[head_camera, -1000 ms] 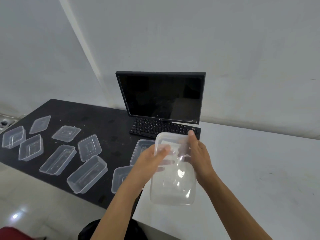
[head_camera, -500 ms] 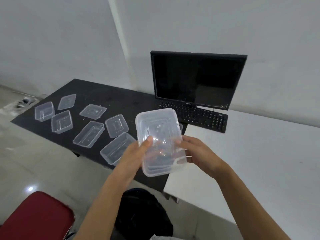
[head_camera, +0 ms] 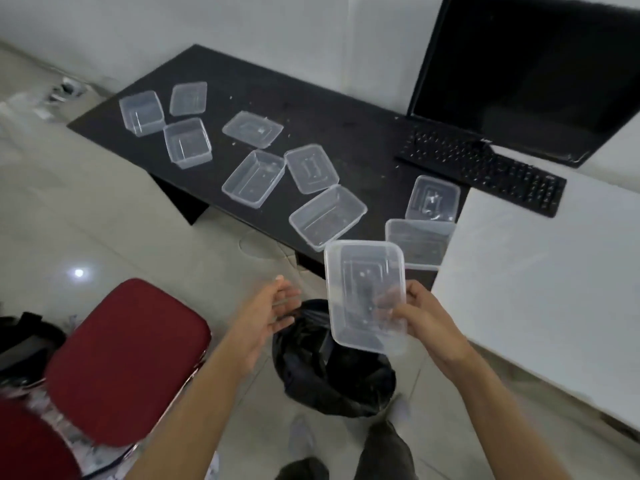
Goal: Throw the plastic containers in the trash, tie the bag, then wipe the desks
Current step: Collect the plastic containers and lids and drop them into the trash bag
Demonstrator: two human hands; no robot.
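Observation:
My right hand [head_camera: 420,318] grips a clear plastic container [head_camera: 363,289] by its right edge and holds it above the black trash bag [head_camera: 329,368] on the floor. My left hand [head_camera: 268,315] hangs open with relaxed fingers to the left of the container, not touching it, over the bag's left rim. Several more clear containers and lids [head_camera: 327,216] lie scattered on the black desk [head_camera: 329,109]. The white desk [head_camera: 554,271] stands to the right.
A black monitor [head_camera: 530,71] and keyboard [head_camera: 485,168] sit at the back, across both desks. A red padded chair [head_camera: 128,362] stands at the lower left beside the bag. Pale floor tiles [head_camera: 104,220] lie between chair and black desk.
My left hand has let go of the container, which only my right hand holds now. My view has tilted down, bringing the trash bag under the container.

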